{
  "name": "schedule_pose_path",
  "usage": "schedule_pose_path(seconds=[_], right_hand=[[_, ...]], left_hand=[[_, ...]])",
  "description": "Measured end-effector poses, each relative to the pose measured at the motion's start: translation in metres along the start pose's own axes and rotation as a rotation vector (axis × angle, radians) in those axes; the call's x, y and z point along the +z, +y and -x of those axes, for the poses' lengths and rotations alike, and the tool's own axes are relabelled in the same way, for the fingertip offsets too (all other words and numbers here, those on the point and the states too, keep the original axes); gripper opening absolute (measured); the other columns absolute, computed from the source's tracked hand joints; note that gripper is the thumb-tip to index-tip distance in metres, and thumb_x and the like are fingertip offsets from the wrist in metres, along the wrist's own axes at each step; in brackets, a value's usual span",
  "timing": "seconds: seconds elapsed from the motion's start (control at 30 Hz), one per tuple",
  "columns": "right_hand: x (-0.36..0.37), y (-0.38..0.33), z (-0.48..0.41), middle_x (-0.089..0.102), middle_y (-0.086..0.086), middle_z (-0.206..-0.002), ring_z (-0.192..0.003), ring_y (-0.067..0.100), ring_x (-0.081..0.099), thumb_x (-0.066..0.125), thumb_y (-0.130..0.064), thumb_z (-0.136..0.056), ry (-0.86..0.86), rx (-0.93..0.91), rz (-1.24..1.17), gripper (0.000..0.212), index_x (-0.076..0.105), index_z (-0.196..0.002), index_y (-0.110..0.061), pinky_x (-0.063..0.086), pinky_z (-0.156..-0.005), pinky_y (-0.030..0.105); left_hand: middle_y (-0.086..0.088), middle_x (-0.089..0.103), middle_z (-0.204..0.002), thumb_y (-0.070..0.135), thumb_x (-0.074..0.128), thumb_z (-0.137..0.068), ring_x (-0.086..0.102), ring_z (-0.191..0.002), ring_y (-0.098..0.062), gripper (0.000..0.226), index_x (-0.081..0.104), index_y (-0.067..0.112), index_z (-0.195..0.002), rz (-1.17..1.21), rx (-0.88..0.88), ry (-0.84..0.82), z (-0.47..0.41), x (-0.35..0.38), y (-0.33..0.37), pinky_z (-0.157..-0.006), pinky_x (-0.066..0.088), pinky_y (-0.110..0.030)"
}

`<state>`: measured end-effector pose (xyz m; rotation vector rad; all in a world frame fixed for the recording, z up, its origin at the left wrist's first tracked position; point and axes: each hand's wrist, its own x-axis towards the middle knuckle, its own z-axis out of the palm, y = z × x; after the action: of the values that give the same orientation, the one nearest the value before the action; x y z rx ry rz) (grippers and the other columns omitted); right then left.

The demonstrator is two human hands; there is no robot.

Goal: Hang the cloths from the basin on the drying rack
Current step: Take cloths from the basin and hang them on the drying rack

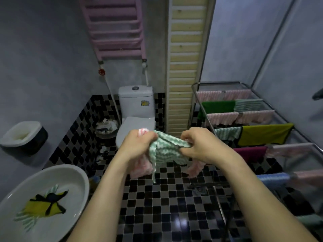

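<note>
My left hand (139,144) and right hand (197,144) each pinch the green striped cloth (166,150) mid-air, near the drying rack (193,89), with pink cloth (139,169) bunched beneath. I'd work the green one free, stretch its edge taut, then drape it evenly.

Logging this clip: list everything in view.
basin: one, white, lower left
yellow cloth: one, yellow, in basin
striped cloth: one, green-white, in basin
held cloth: one, green-white, between both hands
pink cloth: at least one, pink-white, below hands
drying rack: one, metal, right
hung cloths: several, mixed colours, on rack
toilet: one, white, back centre
radiator: one, pink, back wall
left hand: one, grips held cloth
right hand: one, pinches held cloth
</note>
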<state>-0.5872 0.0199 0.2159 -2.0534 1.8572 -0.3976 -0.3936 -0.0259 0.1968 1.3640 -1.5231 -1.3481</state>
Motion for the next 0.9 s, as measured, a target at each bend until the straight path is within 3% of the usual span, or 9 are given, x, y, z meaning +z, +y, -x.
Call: schedule_pose_path(seconds=[0.17, 0.3, 0.4, 0.47, 0.53, 0.6, 0.67, 0.77, 0.9], right_hand=[[-0.017, 0.025, 0.013, 0.073, 0.005, -0.084, -0.082, 0.015, 0.068, 0.068, -0.032, -0.087, -0.046, 0.104, -0.512, 0.017, 0.076, -0.08, -0.018, 0.051, -0.078, 0.028], [-0.027, 0.038, 0.025, 0.075, 0.015, -0.093, -0.09, 0.028, 0.071, 0.062, -0.02, -0.092, 0.01, 0.141, -0.944, 0.021, 0.076, -0.094, -0.005, 0.056, -0.085, 0.037], [-0.031, 0.042, 0.03, 0.074, 0.019, -0.088, -0.078, 0.028, 0.07, 0.058, -0.011, -0.092, 0.082, 0.169, -1.184, 0.017, 0.073, -0.095, -0.003, 0.057, -0.072, 0.035], [-0.033, 0.045, 0.031, 0.073, 0.012, -0.081, -0.071, 0.021, 0.069, 0.058, -0.008, -0.092, 0.118, 0.168, -1.142, 0.015, 0.072, -0.09, -0.008, 0.057, -0.066, 0.029], [-0.035, 0.049, 0.035, 0.071, 0.01, -0.077, -0.069, 0.019, 0.067, 0.059, -0.01, -0.092, 0.089, 0.141, -1.063, 0.013, 0.071, -0.086, -0.009, 0.055, -0.066, 0.03], [-0.039, 0.051, 0.039, 0.069, 0.009, -0.075, -0.068, 0.017, 0.065, 0.061, -0.014, -0.092, 0.038, 0.099, -0.988, 0.014, 0.071, -0.085, -0.006, 0.053, -0.068, 0.031], [-0.043, 0.054, 0.043, 0.071, 0.016, -0.08, -0.074, 0.019, 0.065, 0.062, -0.019, -0.092, 0.016, 0.06, -0.906, 0.019, 0.071, -0.089, -0.002, 0.053, -0.074, 0.036], [-0.05, 0.057, 0.047, 0.069, 0.025, -0.096, -0.088, 0.028, 0.066, 0.064, -0.03, -0.09, 0.015, 0.035, -0.754, 0.022, 0.074, -0.09, -0.01, 0.049, -0.091, 0.052], [-0.065, 0.063, 0.057, 0.072, -0.005, -0.081, -0.082, 0.009, 0.066, 0.074, -0.031, -0.082, 0.032, 0.079, -0.459, 0.012, 0.076, -0.082, -0.02, 0.052, -0.077, 0.035]], left_hand=[[-0.006, 0.048, -0.054, 0.027, 0.062, -0.088, 0.043, -0.051, -0.019, 0.038, 0.05, 0.021, -0.053, 0.046, 0.065, -0.134, 0.0, -0.001, 0.001, -0.057, 0.034, -0.033], [-0.008, 0.075, -0.097, 0.02, 0.061, -0.094, 0.071, -0.084, -0.024, 0.016, 0.07, 0.017, -0.107, -0.082, 0.049, -0.391, 0.008, -0.004, 0.003, -0.073, 0.056, -0.032], [0.0, 0.075, -0.099, 0.002, 0.055, -0.094, 0.071, -0.092, -0.014, 0.031, 0.076, 0.024, -0.093, -0.146, 0.04, -0.243, 0.007, 0.0, 0.001, -0.076, 0.057, -0.027], [0.002, 0.075, -0.098, -0.016, 0.04, -0.09, 0.069, -0.096, -0.014, 0.053, 0.078, 0.018, -0.075, -0.095, 0.106, -0.094, 0.007, 0.008, 0.006, -0.081, 0.057, -0.027], [-0.007, 0.074, -0.088, -0.021, 0.038, -0.084, 0.068, -0.084, -0.02, 0.053, 0.075, 0.012, -0.067, 0.038, 0.193, -0.068, 0.01, 0.023, 0.018, -0.072, 0.054, -0.021], [-0.012, 0.072, -0.089, -0.01, 0.053, -0.087, 0.064, -0.077, -0.019, 0.034, 0.076, 0.014, -0.079, 0.038, 0.272, -0.119, 0.016, 0.042, 0.035, -0.066, 0.052, -0.017], [0.004, 0.074, -0.098, 0.018, 0.07, -0.085, 0.068, -0.089, -0.006, 0.017, 0.073, 0.019, -0.102, -0.134, 0.346, -0.264, 0.019, 0.063, 0.049, -0.075, 0.053, -0.015], [0.012, 0.07, -0.072, 0.02, 0.073, -0.083, 0.063, -0.066, 0.001, 0.016, 0.073, 0.014, -0.098, -0.149, 0.293, -0.412, 0.021, 0.085, 0.057, -0.063, 0.048, -0.014], [-0.001, 0.071, -0.074, 0.017, 0.076, -0.081, 0.06, -0.064, -0.006, 0.004, 0.073, 0.018, -0.082, -0.312, 0.342, -0.363, 0.013, 0.082, 0.056, -0.061, 0.05, -0.023]])
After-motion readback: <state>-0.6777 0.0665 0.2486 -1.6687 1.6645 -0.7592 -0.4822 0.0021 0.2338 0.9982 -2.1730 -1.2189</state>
